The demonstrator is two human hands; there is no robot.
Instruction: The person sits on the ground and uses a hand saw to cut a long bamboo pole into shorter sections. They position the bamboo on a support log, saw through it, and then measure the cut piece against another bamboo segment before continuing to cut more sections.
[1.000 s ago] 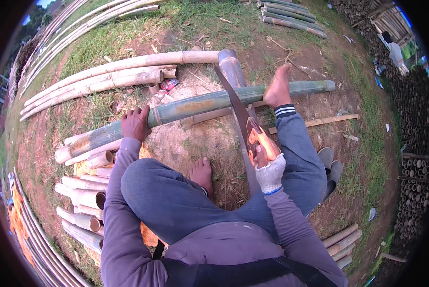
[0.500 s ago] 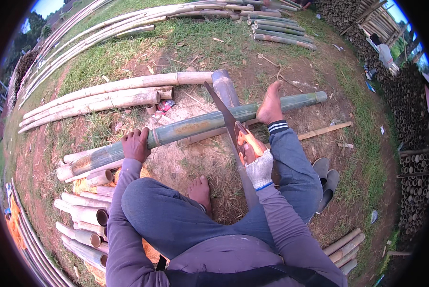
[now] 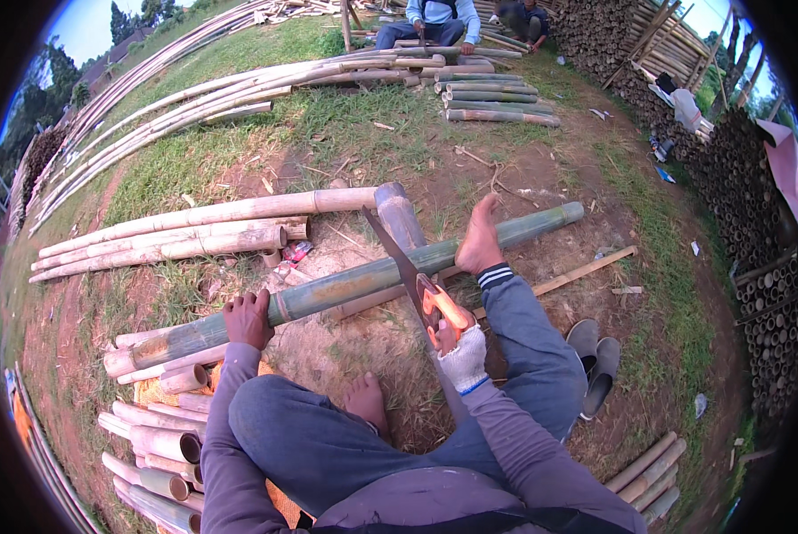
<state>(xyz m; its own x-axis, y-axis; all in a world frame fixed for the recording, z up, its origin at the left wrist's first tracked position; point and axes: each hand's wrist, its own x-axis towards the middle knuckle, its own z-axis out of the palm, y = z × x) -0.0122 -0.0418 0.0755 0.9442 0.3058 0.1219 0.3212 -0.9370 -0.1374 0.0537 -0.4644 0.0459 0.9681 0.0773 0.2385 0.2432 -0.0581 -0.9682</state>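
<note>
A long green bamboo pole (image 3: 336,289) lies slantwise across the ground before me. My left hand (image 3: 249,319) wraps over its near left part, beside a joint. In a white knit glove, my right hand (image 3: 463,354) grips the orange handle of a handsaw (image 3: 397,254). The blade crosses the pole close to my bare right foot (image 3: 481,237), which presses on the bamboo. How deep the teeth sit in it I cannot tell. A short thick bamboo piece (image 3: 401,218) lies beyond the pole, against the blade's far part.
Pale bamboo poles (image 3: 194,214) lie at the left, with cut tubes (image 3: 163,440) by my left knee. Sandals (image 3: 602,365) rest at the right. Green cut pieces (image 3: 497,98) lie farther off. One person (image 3: 430,22) sits at the back, another (image 3: 525,22) crouches. Stacked bamboo (image 3: 755,178) lines the right.
The view has tilted up, so the scene sits lower and two people at the back now show. Both hands keep their grips; the saw has hardly shifted against the pole.
</note>
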